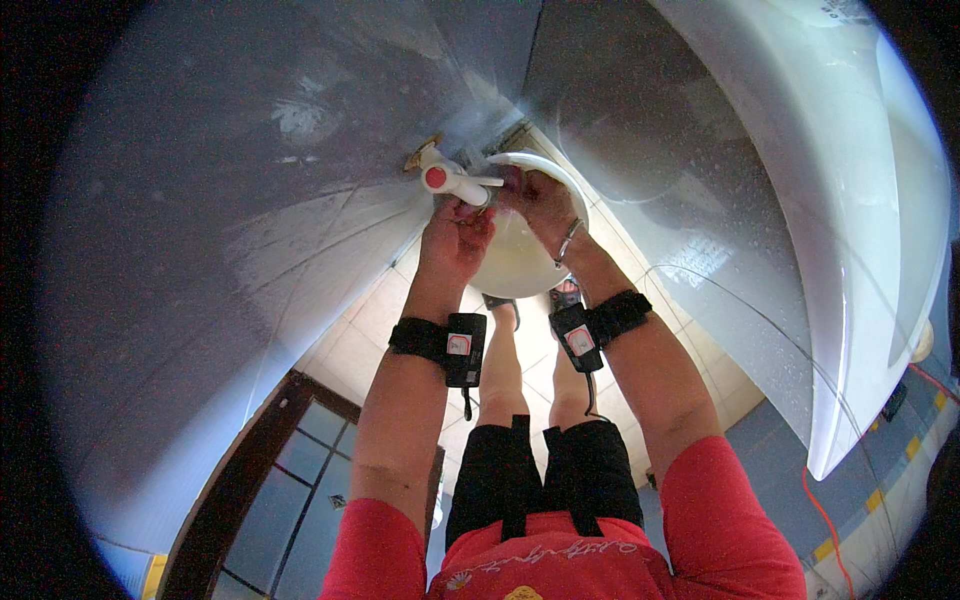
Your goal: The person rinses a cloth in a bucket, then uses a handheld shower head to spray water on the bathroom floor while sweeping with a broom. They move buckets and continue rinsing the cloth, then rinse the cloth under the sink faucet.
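Observation:
A white tap (455,181) with a red cap sticks out of the grey tiled wall (250,200). My left hand (457,236) is curled into a fist just under the tap's lever, touching it; whether anything is inside the fist is hidden. My right hand (541,203), with a thin bracelet at the wrist, grips the near rim of a white round basin (515,265) that sits below the tap. Its fingertips are close to the tap's spout. Both wrists carry black strapped bands.
A large white glossy sink (800,200) fills the right side, close to my right forearm. My bare legs stand on pale floor tiles (350,340). A dark-framed glass door (290,470) is at the lower left. A red cable (820,505) runs along the lower right.

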`<act>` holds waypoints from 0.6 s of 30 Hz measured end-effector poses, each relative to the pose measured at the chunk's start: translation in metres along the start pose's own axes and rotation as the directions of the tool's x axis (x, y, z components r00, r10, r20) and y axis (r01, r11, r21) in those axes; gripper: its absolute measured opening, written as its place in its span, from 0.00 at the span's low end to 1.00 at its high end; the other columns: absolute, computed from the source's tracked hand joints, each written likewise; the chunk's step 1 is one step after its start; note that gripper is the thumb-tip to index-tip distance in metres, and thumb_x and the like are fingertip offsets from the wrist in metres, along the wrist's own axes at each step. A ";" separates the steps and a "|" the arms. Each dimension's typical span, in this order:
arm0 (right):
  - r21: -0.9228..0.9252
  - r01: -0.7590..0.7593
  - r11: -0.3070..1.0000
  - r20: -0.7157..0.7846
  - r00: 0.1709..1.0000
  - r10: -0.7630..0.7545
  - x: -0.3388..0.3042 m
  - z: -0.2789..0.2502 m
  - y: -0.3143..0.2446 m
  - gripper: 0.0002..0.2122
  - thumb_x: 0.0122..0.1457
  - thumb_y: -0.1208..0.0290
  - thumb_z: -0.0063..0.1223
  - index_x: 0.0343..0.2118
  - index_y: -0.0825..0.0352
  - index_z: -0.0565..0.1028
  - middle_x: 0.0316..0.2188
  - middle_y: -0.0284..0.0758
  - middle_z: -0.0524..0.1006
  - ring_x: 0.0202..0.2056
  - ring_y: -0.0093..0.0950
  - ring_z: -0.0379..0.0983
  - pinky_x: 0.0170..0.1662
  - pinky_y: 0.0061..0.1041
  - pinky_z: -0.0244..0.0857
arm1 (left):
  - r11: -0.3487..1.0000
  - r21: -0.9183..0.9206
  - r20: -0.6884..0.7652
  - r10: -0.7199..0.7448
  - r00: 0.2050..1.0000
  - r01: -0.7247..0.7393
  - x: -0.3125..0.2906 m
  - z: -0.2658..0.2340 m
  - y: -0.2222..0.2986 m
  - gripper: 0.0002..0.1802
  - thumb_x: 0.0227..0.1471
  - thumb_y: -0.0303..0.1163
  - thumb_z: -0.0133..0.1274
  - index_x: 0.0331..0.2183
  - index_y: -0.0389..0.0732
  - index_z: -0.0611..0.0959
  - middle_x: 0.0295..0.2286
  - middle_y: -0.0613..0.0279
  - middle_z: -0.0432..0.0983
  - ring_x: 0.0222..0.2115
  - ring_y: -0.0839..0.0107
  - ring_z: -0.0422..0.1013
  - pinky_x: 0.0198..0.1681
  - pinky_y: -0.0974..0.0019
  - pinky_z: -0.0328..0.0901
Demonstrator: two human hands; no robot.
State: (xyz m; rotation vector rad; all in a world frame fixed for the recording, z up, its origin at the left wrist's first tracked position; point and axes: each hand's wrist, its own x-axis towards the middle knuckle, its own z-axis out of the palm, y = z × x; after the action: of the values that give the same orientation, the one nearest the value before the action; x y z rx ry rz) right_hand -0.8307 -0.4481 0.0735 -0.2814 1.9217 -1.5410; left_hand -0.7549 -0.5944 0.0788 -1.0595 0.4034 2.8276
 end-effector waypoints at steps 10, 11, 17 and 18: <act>0.190 0.011 0.982 0.099 0.995 -0.031 -0.046 0.010 -0.022 0.09 0.51 0.74 0.48 0.36 0.69 0.72 0.34 0.32 0.73 0.37 0.19 0.67 0.42 0.20 0.60 | 0.983 0.054 -0.083 -0.172 0.982 0.177 0.000 0.026 -0.030 0.19 0.52 0.46 0.43 0.37 0.40 0.72 0.28 0.59 0.72 0.33 0.65 0.69 0.39 0.59 0.66; 0.199 -0.070 0.977 0.140 0.989 0.043 -0.058 0.013 -0.029 0.08 0.51 0.73 0.47 0.34 0.69 0.72 0.32 0.35 0.72 0.35 0.24 0.67 0.40 0.23 0.61 | 0.990 0.001 -0.033 -0.143 0.989 0.144 0.001 0.025 -0.028 0.20 0.51 0.47 0.43 0.38 0.41 0.72 0.29 0.59 0.72 0.34 0.65 0.69 0.39 0.58 0.66; 0.105 -0.041 0.994 0.087 0.996 0.032 -0.085 0.019 -0.055 0.10 0.52 0.68 0.46 0.30 0.71 0.71 0.26 0.44 0.72 0.29 0.35 0.70 0.35 0.31 0.64 | 0.996 0.046 0.084 -0.076 0.994 0.072 -0.016 0.013 -0.038 0.21 0.53 0.42 0.38 0.43 0.39 0.71 0.39 0.56 0.70 0.41 0.62 0.66 0.46 0.58 0.61; -0.094 0.023 0.995 -0.044 0.999 -0.028 -0.082 0.028 -0.051 0.11 0.52 0.67 0.47 0.30 0.71 0.71 0.28 0.44 0.72 0.30 0.34 0.70 0.34 0.29 0.64 | 0.995 0.089 0.042 -0.041 0.998 0.037 -0.016 0.014 -0.045 0.20 0.52 0.41 0.39 0.43 0.39 0.70 0.40 0.57 0.70 0.42 0.63 0.66 0.46 0.59 0.62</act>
State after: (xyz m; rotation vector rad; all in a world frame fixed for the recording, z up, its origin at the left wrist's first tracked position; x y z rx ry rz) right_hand -0.7630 -0.4403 0.1469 -0.3151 2.0368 -1.4874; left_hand -0.7435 -0.5477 0.0895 -0.9765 0.4934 2.7652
